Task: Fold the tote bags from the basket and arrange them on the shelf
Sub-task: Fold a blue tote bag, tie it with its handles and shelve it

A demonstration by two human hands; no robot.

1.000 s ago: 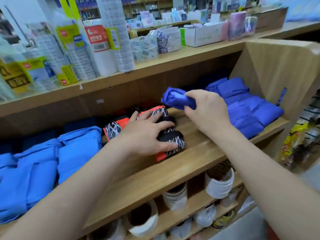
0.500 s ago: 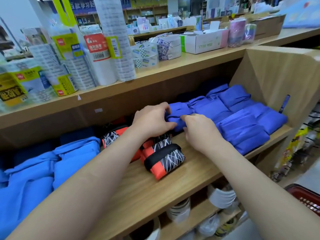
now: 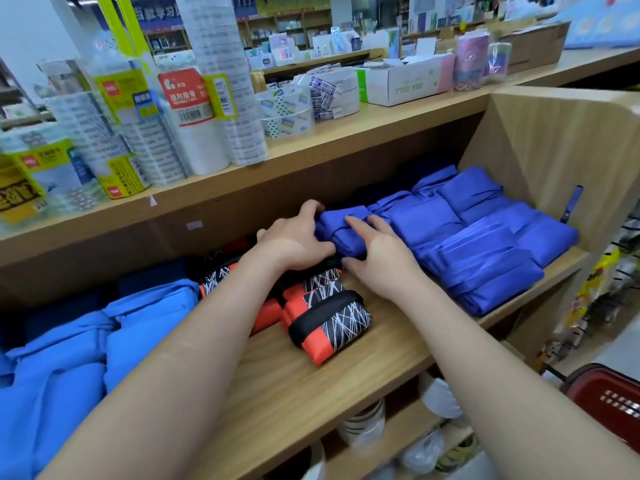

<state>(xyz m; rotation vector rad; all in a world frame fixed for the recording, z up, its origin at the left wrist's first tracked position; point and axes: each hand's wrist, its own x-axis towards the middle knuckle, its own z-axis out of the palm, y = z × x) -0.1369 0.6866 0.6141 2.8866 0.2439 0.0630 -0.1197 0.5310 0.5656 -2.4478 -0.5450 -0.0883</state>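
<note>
Two bare hands meet on one folded tote bag [image 3: 341, 237] of dark blue cloth, at the middle of the wooden shelf [image 3: 311, 393]. The left hand [image 3: 294, 242] covers the bag's left end, so that end and the thumb are hidden. Its fingers [image 3: 310, 207] curl over the far edge and grip it. The right hand [image 3: 382, 261] lies on top with its fingers [image 3: 356, 225] nearly straight, pressing and not clenched. Whether the bag rests on the board or on what lies under it cannot be told.

A red basket [image 3: 609, 400] with slotted walls is cut off at the lower right corner. The goods on the lower shelves are blurred.

Just right of the held bag, a stack of dark blue bags [image 3: 485, 251] fills the space up to the slanted wooden side panel [image 3: 554, 143]. In front of the hands, partly under both forearms, lie orange pouches [image 3: 329, 320] with black bands and white scribbled lines. Loosely folded light blue bags [image 3: 86, 358] run off the left edge. On the upper shelf [image 3: 381, 112] stand wrapped tape rolls [image 3: 207, 109] and a white box [image 3: 405, 81].
</note>
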